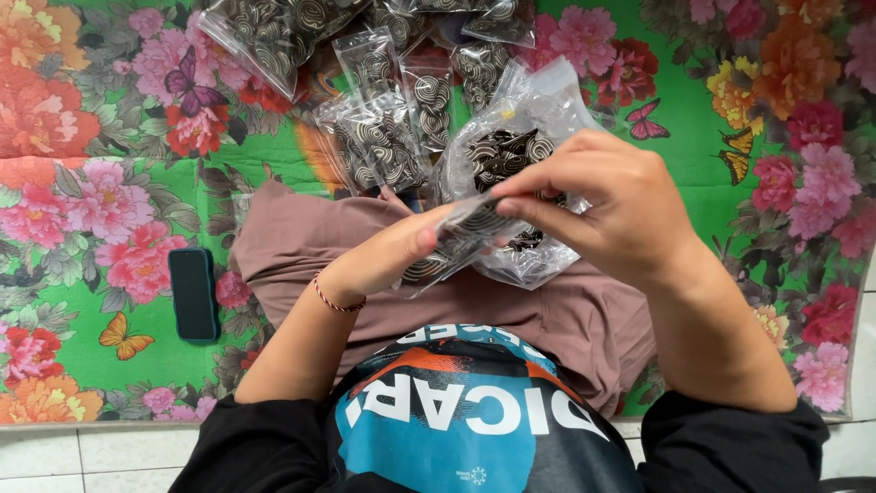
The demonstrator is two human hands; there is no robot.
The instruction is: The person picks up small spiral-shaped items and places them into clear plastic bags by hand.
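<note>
Both hands [511,215] pinching small packet [456,239]

Both forearms reach forward from black sleeves pushed up near the elbows and converge over the lap. The left hand [388,251] lies low and near, palm turned inward, fingers curled with the thumb pressed against them in a pinch; a thin red cord circles its wrist. The right hand [607,205] sits higher and a little farther, back of the hand up, wrist bent to the left, thumb and forefinger closed together at the tips. The two pinches almost meet in the middle
</note>
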